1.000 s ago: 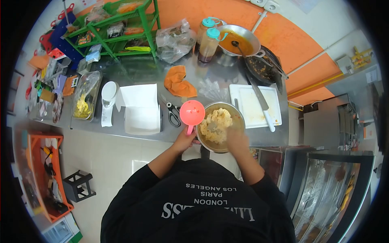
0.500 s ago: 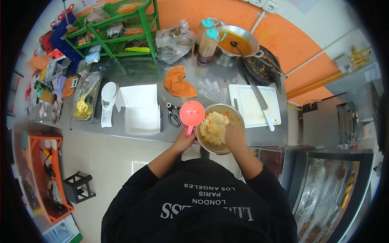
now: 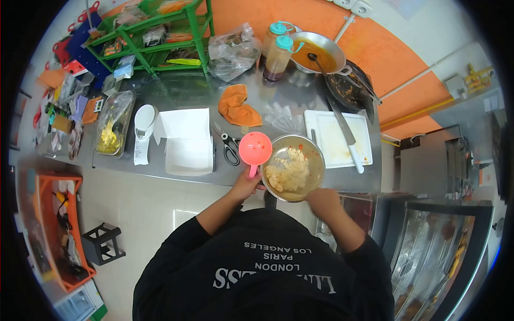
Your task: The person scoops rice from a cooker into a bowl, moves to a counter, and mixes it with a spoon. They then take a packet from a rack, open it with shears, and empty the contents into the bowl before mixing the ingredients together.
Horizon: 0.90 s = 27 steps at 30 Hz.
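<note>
My left hand (image 3: 247, 185) is closed on the handle of a pink plastic scoop (image 3: 255, 148), whose bowl has a few small orange bits inside. Touching the scoop on its right is a steel mixing bowl (image 3: 316, 176) with a pale, crumbly rice-like mass (image 3: 289, 172) and orange bits in it. My right hand (image 3: 323, 203) is at the bowl's lower right rim, blurred, with its fingers curled; whether it holds anything is hidden.
Left of the scoop lie scissors (image 3: 231, 150), an open white box (image 3: 187, 155), a scale (image 3: 144, 120) and a covered tray (image 3: 113, 125). An orange cloth (image 3: 238, 107) and bottles (image 3: 277, 61) are behind. A knife (image 3: 347, 134) crosses the white cutting board (image 3: 365, 140) at right.
My right hand has moved out of the bowl, down and right to its rim. The rice-like mass now shows more fully, with a changed shape.
</note>
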### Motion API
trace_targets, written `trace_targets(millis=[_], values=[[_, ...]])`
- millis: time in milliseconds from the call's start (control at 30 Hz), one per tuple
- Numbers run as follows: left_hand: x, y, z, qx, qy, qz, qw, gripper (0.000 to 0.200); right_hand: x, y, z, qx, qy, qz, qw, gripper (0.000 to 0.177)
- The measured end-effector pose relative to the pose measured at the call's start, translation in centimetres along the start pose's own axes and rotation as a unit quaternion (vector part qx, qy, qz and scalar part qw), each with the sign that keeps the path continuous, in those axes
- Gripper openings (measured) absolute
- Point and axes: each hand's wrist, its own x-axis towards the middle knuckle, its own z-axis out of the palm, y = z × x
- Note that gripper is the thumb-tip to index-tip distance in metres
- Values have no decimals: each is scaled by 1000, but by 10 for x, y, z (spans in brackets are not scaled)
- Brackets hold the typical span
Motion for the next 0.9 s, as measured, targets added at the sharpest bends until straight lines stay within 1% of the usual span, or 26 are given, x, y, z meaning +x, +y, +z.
trace_targets(millis=[33,100,133,167,200,233,300,333,367,400,433,500,533,600,633,667,700,733,800,833,900], values=[[0,0,1,2,-4,-3,1000,21,1,-11,10,2,0,4,1000,19],[4,-4,-2,2,-14,-14,1000,21,20,-44,34,121,61,44,990,20],[4,-5,-3,-1,-19,-23,1000,21,29,-51,39,121,62,46,990,20],[4,-4,-2,-1,-19,-22,1000,21,41,-56,42,158,91,81,980,21],[2,-3,0,4,-15,-6,1000,19,50,-56,41,196,120,115,966,22],[0,-1,1,10,-11,10,1000,18,56,-50,39,196,120,115,966,22],[-1,0,1,14,-10,6,1000,17,63,-26,34,202,165,191,946,23],[-1,1,2,16,-10,2,1000,16,63,-6,39,202,165,192,946,23],[0,0,2,17,-12,2,1000,16,60,19,46,177,149,161,959,24],[0,-1,1,17,-10,1,1000,16,57,30,43,150,132,129,971,24],[1,-2,0,17,-7,1,1000,15,53,37,42,150,132,129,971,24],[0,-2,1,15,-7,2,1000,15,39,36,19,169,140,208,953,22],[0,-1,0,14,-8,3,1000,15,40,32,19,169,140,208,953,22],[0,-1,0,13,-12,3,1000,15,44,15,21,108,191,224,950,18],[0,-1,0,12,-15,3,1000,15,53,6,39,109,192,225,949,18],[0,-1,0,13,-17,2,1000,15,67,-5,70,58,218,212,951,16],[0,-2,1,9,-14,-1,1000,15,73,-16,74,7,244,197,950,14],[1,-1,0,3,-10,-1,1000,14,74,-16,75,6,246,195,949,14],[0,-1,0,8,-11,-1,1000,14,55,-28,38,86,165,203,961,13],[0,-1,0,11,-14,-1,1000,14,50,-25,28,86,165,203,961,13],[-1,2,1,13,-14,-9,1000,14,45,-12,15,31,196,214,956,13]])
